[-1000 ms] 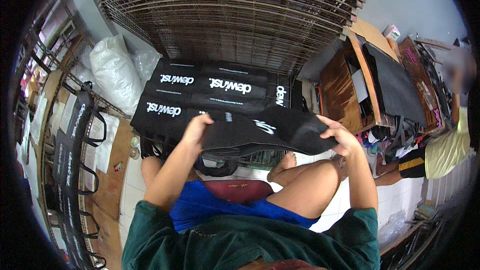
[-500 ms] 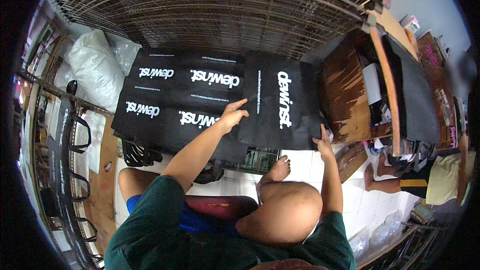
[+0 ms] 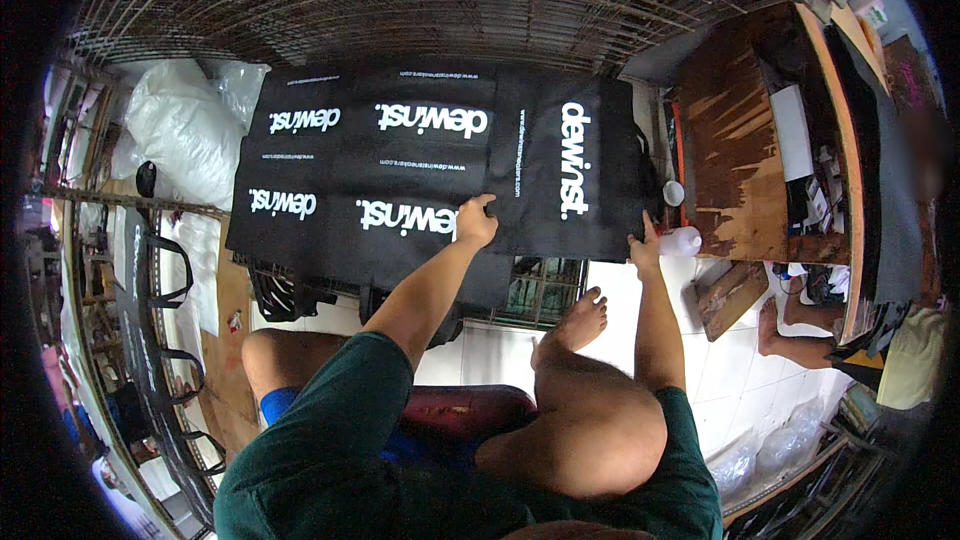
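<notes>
A black fabric bag (image 3: 545,150) with white print lies flat, its lettering running lengthwise. My left hand (image 3: 477,224) is closed at the bag's left edge, thumb and forefinger pinching the black cloth. At the bag's near right corner, my right hand (image 3: 645,245) pinches the edge between thumb and fingers. Several similar black printed fabric pieces (image 3: 350,180) are spread to the left, edge to edge or overlapping. My left hand and wrist cover part of the lettering on one of them. What supports the fabric is mostly hidden beneath it.
Stacked wire racks (image 3: 450,0) rise behind the fabric. To the right stand a white bottle (image 3: 681,241), a white cup (image 3: 673,194) and a worn wooden cabinet (image 3: 725,140). A white plastic sack (image 3: 180,120) is at left. Another person's foot (image 3: 770,330) shows at right.
The head view has shifted, bringing the bottle and cup into sight. My left fingers, more outstretched before, have drawn together at the bag's edge. The right hand stays at the bag's corner.
</notes>
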